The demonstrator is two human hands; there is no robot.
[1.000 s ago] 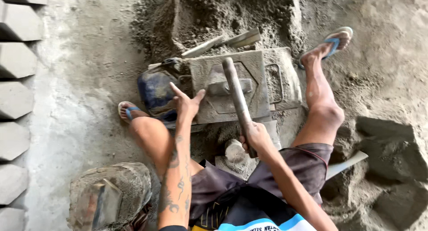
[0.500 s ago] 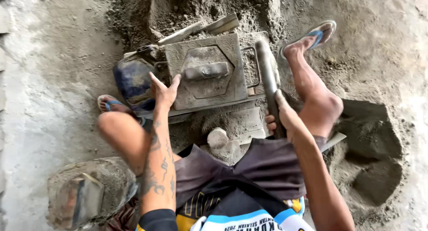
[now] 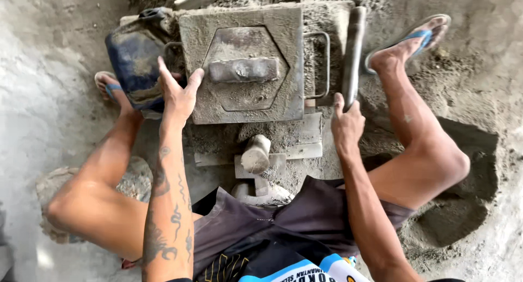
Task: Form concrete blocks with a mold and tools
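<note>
Left hand point(image 3: 177, 94) open, fingers spread, palm pressed on the near-left edge of the square metal mould point(image 3: 242, 64) with its hexagonal press plate; mould sits far-centre between the spread legs, wet sandy mix all around. Right hand point(image 3: 347, 124) closed around the near end of the long lever bar point(image 3: 353, 53). Change: a second ago the bar lay diagonally across the mould top; now it stands along the mould's right side, plate uncovered. Likely pressing stroke over, block ready for release. Blue bucket point(image 3: 133, 61) just left of mould.
</note>
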